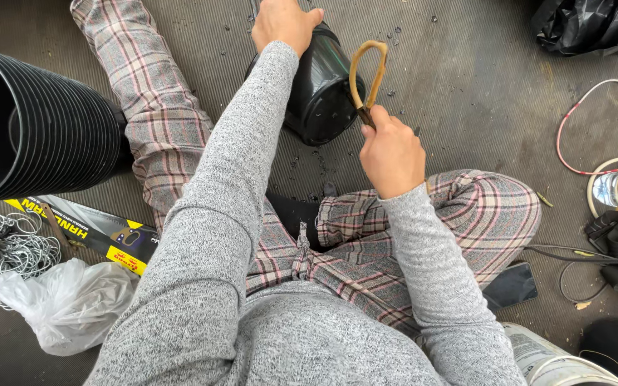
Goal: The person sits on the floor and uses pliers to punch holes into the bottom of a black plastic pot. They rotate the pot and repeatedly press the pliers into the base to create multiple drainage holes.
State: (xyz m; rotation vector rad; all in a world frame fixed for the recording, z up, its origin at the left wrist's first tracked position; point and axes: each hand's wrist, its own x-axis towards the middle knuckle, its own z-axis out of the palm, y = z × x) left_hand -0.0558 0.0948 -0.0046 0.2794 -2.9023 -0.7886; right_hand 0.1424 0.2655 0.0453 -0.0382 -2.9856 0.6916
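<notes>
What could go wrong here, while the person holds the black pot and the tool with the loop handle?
1. The left hand grips the glossy black plastic pot lying on its side; with water droplets around it, it might slip or roll.
2. The right hand presses the tool with a yellow loop handle against the pot; a slip could strike the plaid-trousered leg nearby.

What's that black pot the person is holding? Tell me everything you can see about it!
The black pot looks like shiny plastic, round and wider toward one end. It lies tipped on its side on the dark ribbed mat, between the person's legs. The left hand presses on its top end. The right hand holds a tool with a tan loop handle against its side. Small water drops dot the mat around it. You cannot see inside it.
</notes>
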